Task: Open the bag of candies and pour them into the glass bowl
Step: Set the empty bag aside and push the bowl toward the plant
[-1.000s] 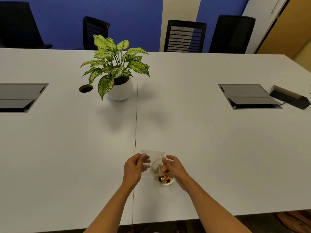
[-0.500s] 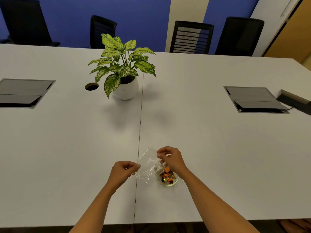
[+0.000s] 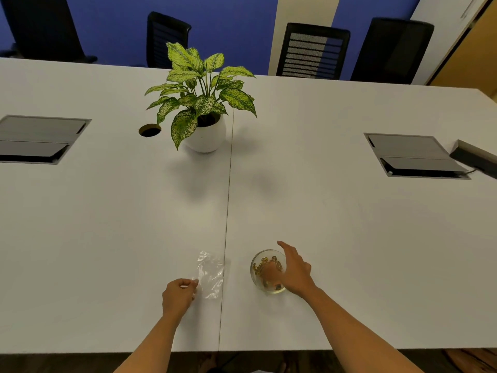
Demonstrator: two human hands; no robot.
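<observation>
The bag [image 3: 210, 274] lies flat and apparently empty on the table [image 3: 107, 224], left of the bowl [image 3: 265, 273] and apart from it. The left hand [image 3: 178, 294] pinches the bag's near corner, likely to set it aside. The candies [image 3: 266, 265] sit in the bowl. The right hand [image 3: 291, 267] hangs open at the bowl's right rim, gripping nothing, perhaps steadying it. Pouring looks complete.

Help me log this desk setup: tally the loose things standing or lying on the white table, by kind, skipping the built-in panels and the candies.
Potted plant: 1
Glass bowl: 1
Clear plastic bag: 1
Dark box at the right edge: 1
Total: 4
</observation>
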